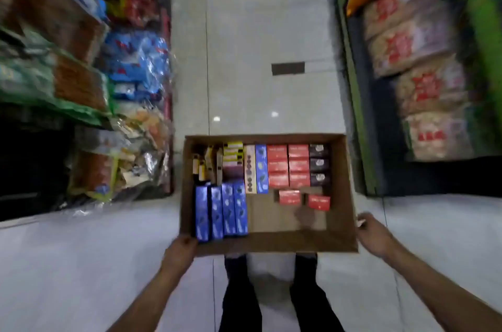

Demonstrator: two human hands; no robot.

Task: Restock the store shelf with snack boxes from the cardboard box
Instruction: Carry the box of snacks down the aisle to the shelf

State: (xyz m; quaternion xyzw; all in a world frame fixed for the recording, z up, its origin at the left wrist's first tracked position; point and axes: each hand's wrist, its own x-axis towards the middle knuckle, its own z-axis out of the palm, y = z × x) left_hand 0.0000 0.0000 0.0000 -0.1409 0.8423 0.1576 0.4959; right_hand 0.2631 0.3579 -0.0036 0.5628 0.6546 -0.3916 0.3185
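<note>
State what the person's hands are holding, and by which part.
Both hold the cardboard box: the left hand grips its near left corner, the right hand its right wall near the near corner.

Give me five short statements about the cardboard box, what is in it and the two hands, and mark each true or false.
1. The cardboard box is open at the top. True.
2. The blue boxes stand in the box's near left corner. True.
3. The left hand holds a red box. False: it grips the near left corner of the cardboard box.
4. Two red boxes lie apart from the main red block, nearer the person. True.
5. The right hand is inside the box, reaching for snacks. False: it is at the box's outer right edge.
</note>
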